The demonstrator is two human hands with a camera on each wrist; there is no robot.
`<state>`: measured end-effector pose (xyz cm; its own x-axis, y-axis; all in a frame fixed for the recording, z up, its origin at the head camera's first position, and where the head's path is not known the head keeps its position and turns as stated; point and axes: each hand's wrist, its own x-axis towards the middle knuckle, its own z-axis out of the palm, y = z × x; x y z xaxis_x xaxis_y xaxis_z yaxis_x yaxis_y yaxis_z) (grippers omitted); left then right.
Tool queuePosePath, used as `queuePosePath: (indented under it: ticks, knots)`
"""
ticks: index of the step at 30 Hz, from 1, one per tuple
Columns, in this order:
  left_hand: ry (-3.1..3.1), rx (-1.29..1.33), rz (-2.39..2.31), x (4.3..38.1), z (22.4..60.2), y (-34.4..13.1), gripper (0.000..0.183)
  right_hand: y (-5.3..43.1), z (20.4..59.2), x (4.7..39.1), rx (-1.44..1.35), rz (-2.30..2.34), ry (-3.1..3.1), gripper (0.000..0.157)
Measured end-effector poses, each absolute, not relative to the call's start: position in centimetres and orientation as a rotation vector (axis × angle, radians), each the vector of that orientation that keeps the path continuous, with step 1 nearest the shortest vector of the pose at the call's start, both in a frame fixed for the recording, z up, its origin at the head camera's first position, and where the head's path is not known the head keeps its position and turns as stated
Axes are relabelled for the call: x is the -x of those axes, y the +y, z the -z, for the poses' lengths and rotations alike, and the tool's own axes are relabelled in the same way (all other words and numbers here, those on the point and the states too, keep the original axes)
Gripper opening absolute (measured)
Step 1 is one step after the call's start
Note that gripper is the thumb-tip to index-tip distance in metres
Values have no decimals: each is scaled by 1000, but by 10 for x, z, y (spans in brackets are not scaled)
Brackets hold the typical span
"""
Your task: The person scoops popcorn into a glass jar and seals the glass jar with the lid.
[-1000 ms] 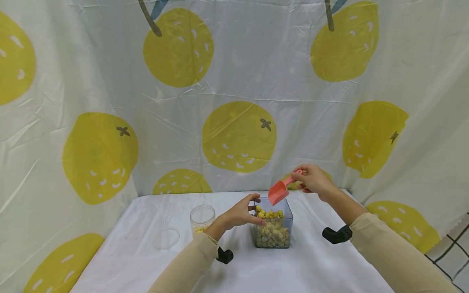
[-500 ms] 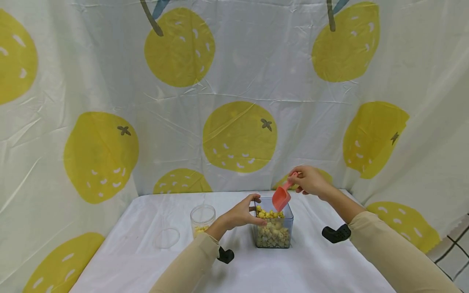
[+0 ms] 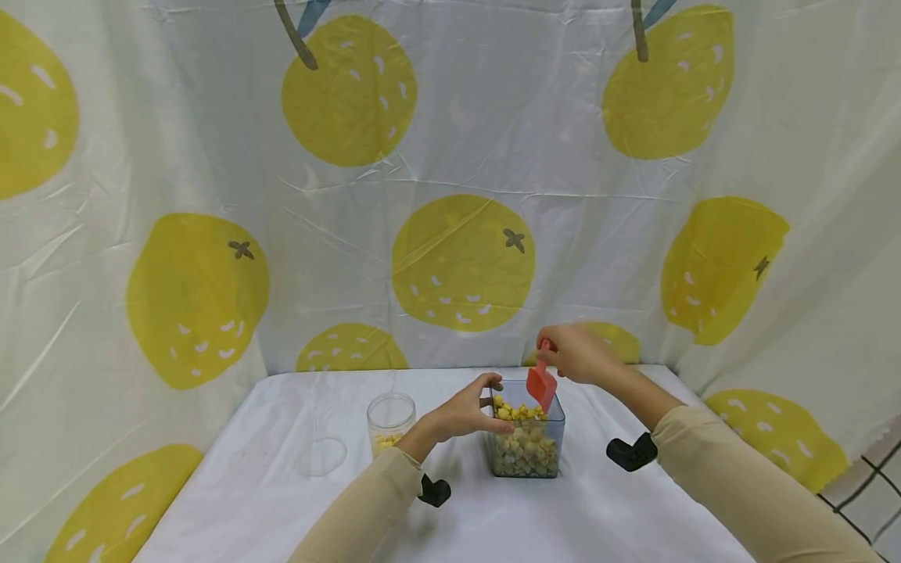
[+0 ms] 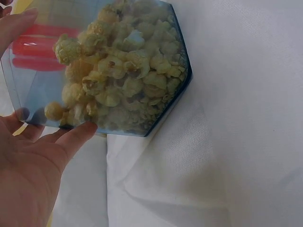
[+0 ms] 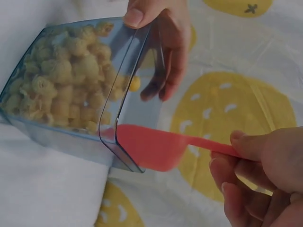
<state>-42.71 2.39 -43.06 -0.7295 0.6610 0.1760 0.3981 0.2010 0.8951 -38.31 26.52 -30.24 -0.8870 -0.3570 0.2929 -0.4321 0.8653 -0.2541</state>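
A clear, bluish square container [image 3: 526,450] holding popcorn [image 5: 61,80] stands on the table. My left hand [image 3: 461,408] grips it at its left side, thumb on the near wall and fingers around the left and far side; the left wrist view shows fingertips [image 4: 85,131] pressed to the wall. My right hand [image 3: 573,353] pinches the handle of a coral-red scoop [image 3: 541,386] between thumb and fingers. The scoop points down, its tip inside the container's mouth at the right, by the popcorn. In the right wrist view its bowl [image 5: 156,147] crosses the rim.
Left of the container stands a round clear jar [image 3: 391,410] with some yellow pieces in it, partly behind my left forearm. A clear round lid [image 3: 324,457] lies farther left on the white tablecloth [image 3: 486,524]. A fruit-printed curtain [image 3: 338,274] hangs behind the table.
My right hand has moved left and slightly down, turning the scoop from slanted to nearly upright and lowering its tip into the container. The left hand keeps its grip in place.
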Motion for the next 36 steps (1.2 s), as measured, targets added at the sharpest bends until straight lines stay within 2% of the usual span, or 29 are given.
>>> queuePosePath:
  ticks: [8, 14, 26, 36]
  knots:
    - [2218, -1005, -1546, 426, 431, 23, 83, 246, 306, 374, -632, -148, -2761, 6]
    - [2208, -1006, -1545, 426, 431, 23, 83, 245, 311, 378, -657, -147, -2745, 5]
    - [2202, -1010, -1551, 427, 432, 24, 85, 268, 333, 394, -661, -596, -2833, 7]
    - [2213, -1004, -1546, 427, 431, 24, 83, 280, 342, 399, -477, -1106, -2835, 8]
